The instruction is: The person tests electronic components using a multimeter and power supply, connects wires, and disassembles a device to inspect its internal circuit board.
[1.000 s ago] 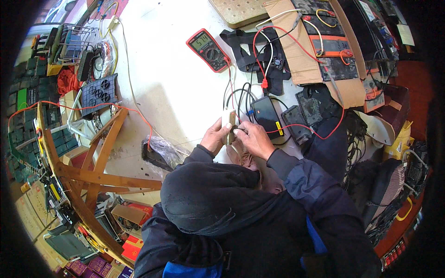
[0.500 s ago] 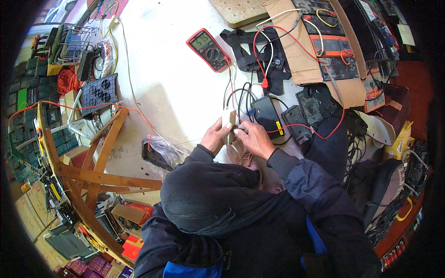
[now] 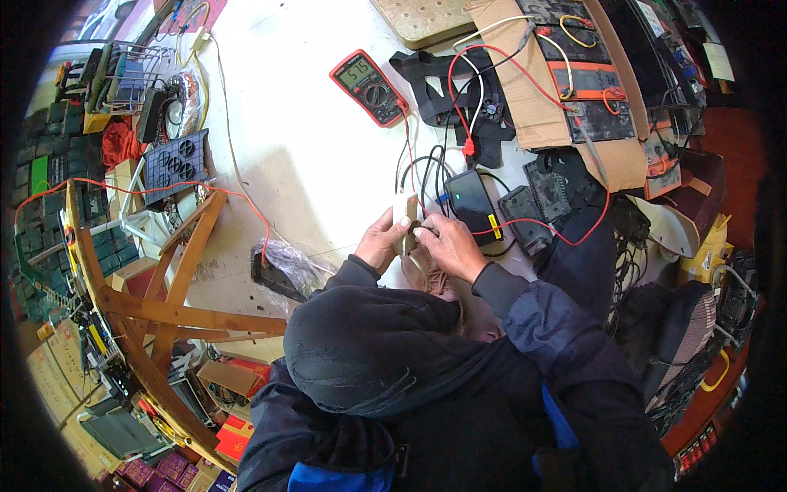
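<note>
Close to the body, the right sleeve [image 3: 545, 320] is spread out wide at the elbow, and the forearm is turned in and up toward the middle. The left cuff [image 3: 354, 273] is held nearer to the body. A pale block [image 3: 410, 210] is held upright between the hands, over the white floor [image 3: 287, 189]. It is gripped by the left hand [image 3: 379, 239], with the thumb laid on its near face. The right hand [image 3: 450, 246] is bent at the knuckles, its fingers closed on the block's right side, where a small dark thing [image 3: 416, 232] seems to be pinched; what it is cannot be told. The step in hand looks like a part being fitted, turned or checked on the block. For the next move, the block should be kept steady by the left hand, while a small, gentle push or twist is needed from the right fingertips. Just beside the right hand, a black box [image 3: 470, 201] is seen, with a red wire [image 3: 566, 243] run off to its right. Past the hands, black wires [image 3: 420, 168] are looped. Farther off, a red meter [image 3: 366, 88] is laid face up, its screen lit. To its right, black straps [image 3: 434, 102] are spread out, and then batteries [image 3: 596, 78] are set in a cardboard box [image 3: 516, 90].
</note>
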Motion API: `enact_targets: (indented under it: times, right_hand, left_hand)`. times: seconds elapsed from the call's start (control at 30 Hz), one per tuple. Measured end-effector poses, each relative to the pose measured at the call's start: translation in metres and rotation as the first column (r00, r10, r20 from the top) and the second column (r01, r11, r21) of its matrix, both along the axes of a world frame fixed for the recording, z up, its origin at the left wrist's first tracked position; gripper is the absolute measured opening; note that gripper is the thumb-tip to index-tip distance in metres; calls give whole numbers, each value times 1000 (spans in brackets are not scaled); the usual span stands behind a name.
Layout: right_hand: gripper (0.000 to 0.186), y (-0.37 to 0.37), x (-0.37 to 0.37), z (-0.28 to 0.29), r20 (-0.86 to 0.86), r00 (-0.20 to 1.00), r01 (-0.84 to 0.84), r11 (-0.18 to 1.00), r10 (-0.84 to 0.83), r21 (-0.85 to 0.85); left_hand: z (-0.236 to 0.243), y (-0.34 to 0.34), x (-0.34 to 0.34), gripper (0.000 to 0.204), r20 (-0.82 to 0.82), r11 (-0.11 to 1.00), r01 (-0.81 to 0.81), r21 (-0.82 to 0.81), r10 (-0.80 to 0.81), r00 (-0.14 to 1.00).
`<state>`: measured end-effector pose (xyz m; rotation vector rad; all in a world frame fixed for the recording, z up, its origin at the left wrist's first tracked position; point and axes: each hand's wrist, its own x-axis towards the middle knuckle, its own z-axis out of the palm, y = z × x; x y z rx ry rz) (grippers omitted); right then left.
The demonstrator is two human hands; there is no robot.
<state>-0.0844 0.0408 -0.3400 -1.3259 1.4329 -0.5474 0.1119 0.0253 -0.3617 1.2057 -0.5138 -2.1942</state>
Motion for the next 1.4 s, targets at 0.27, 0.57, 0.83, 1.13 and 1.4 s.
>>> enact_targets:
  times: [0.27, 0.57, 0.83, 1.13, 1.4]
  right_hand:
    - [31, 1, -1, -2, -17, 1000, -16, 1000, 15, -19]
    - [30, 2, 0, -2, -8, 1000, 1, 1000, -2, -30]
    - [28, 1, 0, 0, -5, 1000, 6, 1000, -6, -30]
    - [29, 1, 1, 0, -6, 1000, 7, 1000, -7, -24]
    - [30, 4, 2, -4, 9, 1000, 25, 999, -24, -26]
  left_hand:
    - [1, 0, 2, 52, -7, 1000, 7, 16, -7, 1000]
    - [0, 0, 1, 51, -3, 1000, 0, 21, 1, 1000]
    - [2, 0, 1, 51, 0, 1000, -3, 23, 3, 1000]
    - [4, 0, -1, 50, 10, 998, -41, 40, 40, 999]
    - [1, 1, 0, 44, -6, 999, -36, 37, 36, 999]
